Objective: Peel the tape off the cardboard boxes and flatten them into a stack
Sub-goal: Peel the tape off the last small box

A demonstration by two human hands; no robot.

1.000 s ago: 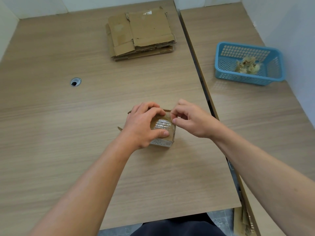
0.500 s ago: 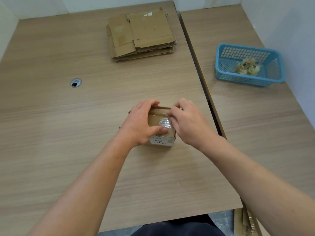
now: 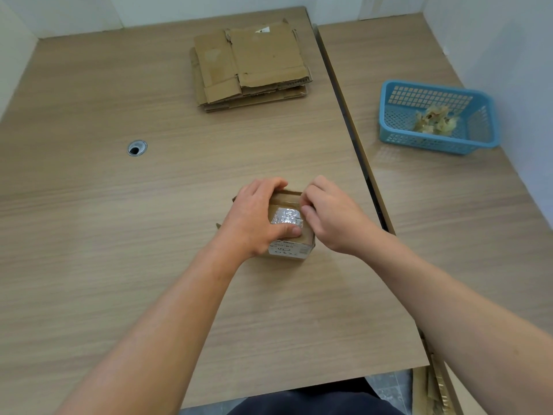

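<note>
Box (image 3: pixel 291 239) held near worktop's (image 3: pixel 167 265) right edge.
Fingers of the left hand (image 3: pixel 254 218) are curled round it; those of the right hand (image 3: pixel 333 218) are bunched against the tape (image 3: pixel 284 218), grip unclear.

One small box (image 3: pixel 294 250), one stack of flattened cardboard (image 3: pixel 254 61), one blue basket (image 3: pixel 428 144), two tables (image 3: pixel 119 235) (image 3: pixel 454 235), two hands (image 3: pixel 254 218) (image 3: pixel 332 220)

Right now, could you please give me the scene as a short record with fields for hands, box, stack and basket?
left hand: grips small box, thumb on top
right hand: fingers curled at box's top right edge, by shiny tape; pinch unclear
box state: upright on table, not flattened
flattened stack: far side of table
blue basket: right, holds tape scraps
</note>
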